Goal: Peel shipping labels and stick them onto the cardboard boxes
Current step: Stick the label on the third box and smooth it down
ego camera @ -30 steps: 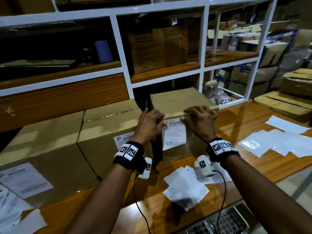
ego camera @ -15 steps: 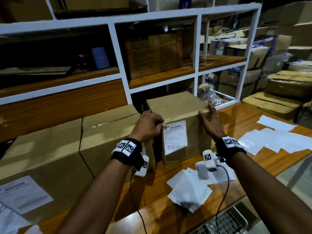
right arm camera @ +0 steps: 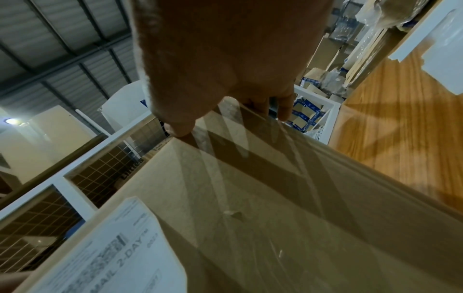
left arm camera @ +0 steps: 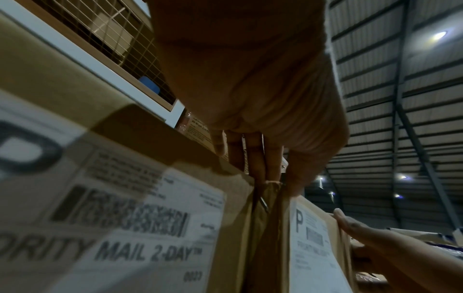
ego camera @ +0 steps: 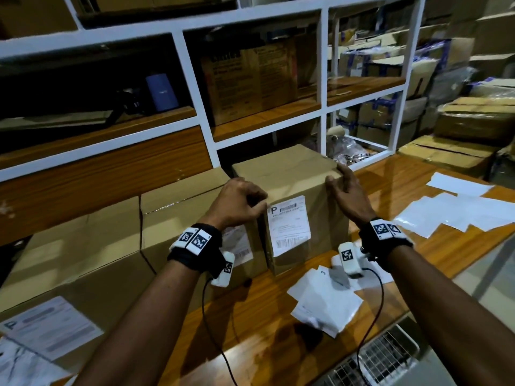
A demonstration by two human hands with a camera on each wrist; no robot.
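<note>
A cardboard box [ego camera: 284, 174] stands mid-table with a white shipping label [ego camera: 288, 224] stuck flat on its front face. My left hand [ego camera: 242, 204] grips the box's top left front corner: in the left wrist view its fingers [left arm camera: 255, 158] reach down into the narrow gap beside the neighbouring box and the thumb lies on the front. My right hand [ego camera: 345, 188] rests with straight fingers along the box's top right edge, thumb on the front corner. In the right wrist view the right hand [right arm camera: 230, 119] meets the taped box [right arm camera: 250, 198] above the label [right arm camera: 120, 247].
Two more labelled boxes [ego camera: 195, 218] [ego camera: 69, 260] line up to the left. Loose white sheets [ego camera: 326, 299] lie on the wooden table [ego camera: 278, 344] in front, and more sheets [ego camera: 457, 210] to the right. A white shelf frame [ego camera: 195, 87] rises close behind the boxes.
My right hand has left the label on the front face and gone to the box's right top edge. The gap to the neighbouring box looks narrower. The left hand keeps its grip.
</note>
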